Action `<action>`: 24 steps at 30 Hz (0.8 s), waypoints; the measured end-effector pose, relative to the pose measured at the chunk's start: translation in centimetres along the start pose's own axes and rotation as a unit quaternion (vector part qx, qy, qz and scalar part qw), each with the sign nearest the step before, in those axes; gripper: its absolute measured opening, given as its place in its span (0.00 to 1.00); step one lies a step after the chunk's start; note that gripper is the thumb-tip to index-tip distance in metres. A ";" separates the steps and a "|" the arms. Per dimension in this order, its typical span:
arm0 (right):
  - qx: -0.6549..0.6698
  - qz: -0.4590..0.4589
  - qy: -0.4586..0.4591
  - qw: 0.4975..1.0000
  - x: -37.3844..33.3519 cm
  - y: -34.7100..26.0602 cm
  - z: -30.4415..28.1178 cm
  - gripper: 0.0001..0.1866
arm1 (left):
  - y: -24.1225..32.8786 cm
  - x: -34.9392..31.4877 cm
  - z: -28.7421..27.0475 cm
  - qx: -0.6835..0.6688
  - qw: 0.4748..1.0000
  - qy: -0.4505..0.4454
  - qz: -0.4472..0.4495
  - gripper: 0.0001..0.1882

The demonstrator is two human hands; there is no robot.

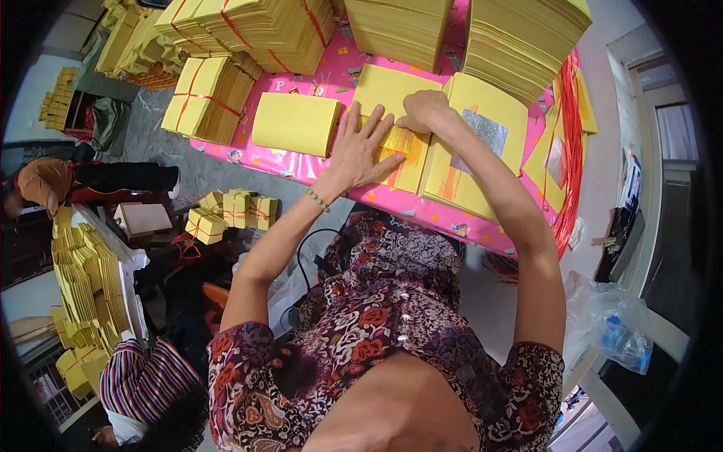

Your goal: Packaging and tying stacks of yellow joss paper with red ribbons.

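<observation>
My left hand (360, 154) lies flat with fingers spread on a yellow paper sheet (388, 81), which bears a gold and orange patch. Close beside it, my right hand (426, 111) is closed, its curled fingers pressed down near the sheet's right edge; whatever they may hold is hidden. Under my right forearm is a stack of yellow paper (444, 169) whose top sheet carries a silver foil square (483, 134) and orange marks. To the left of my left hand sits a folded yellow paper bundle (295, 124).
Tall yellow paper stacks (399, 30) line the back of the pink-covered table (263, 167). A bundle tied with red cord (203, 102) stands at the left end. Red strands (572, 151) hang at the right edge. People (151, 380) and more bundles (233, 211) are at left.
</observation>
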State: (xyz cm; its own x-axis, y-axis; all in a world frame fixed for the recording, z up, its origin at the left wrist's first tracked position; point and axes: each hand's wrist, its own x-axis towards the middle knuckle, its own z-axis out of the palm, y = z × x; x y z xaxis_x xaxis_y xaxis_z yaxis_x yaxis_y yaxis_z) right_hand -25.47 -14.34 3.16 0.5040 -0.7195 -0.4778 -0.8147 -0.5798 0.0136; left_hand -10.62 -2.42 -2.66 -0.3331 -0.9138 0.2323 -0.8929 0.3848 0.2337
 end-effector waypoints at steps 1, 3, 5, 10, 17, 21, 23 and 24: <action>-0.002 0.006 0.006 1.000 0.0 0.0 0.1 0.26 | 0.2 0.0 -0.1 0.044 0.999 0.006 -0.011 0.42; -0.001 -0.002 0.006 1.000 -0.1 0.0 0.2 0.24 | -0.1 -0.1 0.1 0.028 0.999 0.002 -0.015 0.41; -0.002 -0.011 0.008 1.000 -0.3 0.2 0.1 0.23 | -0.4 0.0 0.4 0.012 1.000 -0.001 -0.018 0.41; -0.068 -0.042 0.007 0.997 -0.7 0.7 0.2 0.15 | -0.5 -0.3 0.6 -0.005 1.000 0.008 -0.027 0.40; -0.095 -0.052 0.015 0.994 -0.7 0.9 0.3 0.17 | -0.5 -0.3 0.7 0.013 0.999 -0.009 -0.034 0.38; -0.009 -0.089 0.114 0.989 -0.4 1.7 1.3 0.20 | -0.5 0.2 0.5 -0.009 0.999 -0.023 -0.037 0.35; 0.002 -0.116 0.189 0.975 0.1 2.1 2.3 0.22 | -0.6 0.5 0.5 -0.016 0.999 -0.027 -0.044 0.34; -0.014 -0.132 0.212 0.968 -0.1 2.0 2.3 0.21 | -0.7 0.4 0.5 -0.047 0.997 -0.023 -0.057 0.33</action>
State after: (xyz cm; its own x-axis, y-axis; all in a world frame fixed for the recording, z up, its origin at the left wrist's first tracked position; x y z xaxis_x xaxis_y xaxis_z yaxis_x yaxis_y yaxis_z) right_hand -27.76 -14.55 1.18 0.7704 -0.6344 -0.0637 -0.6369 -0.7702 -0.0332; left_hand -10.27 -3.16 -3.21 -0.2458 -0.9568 0.1555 -0.8943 0.2857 0.3444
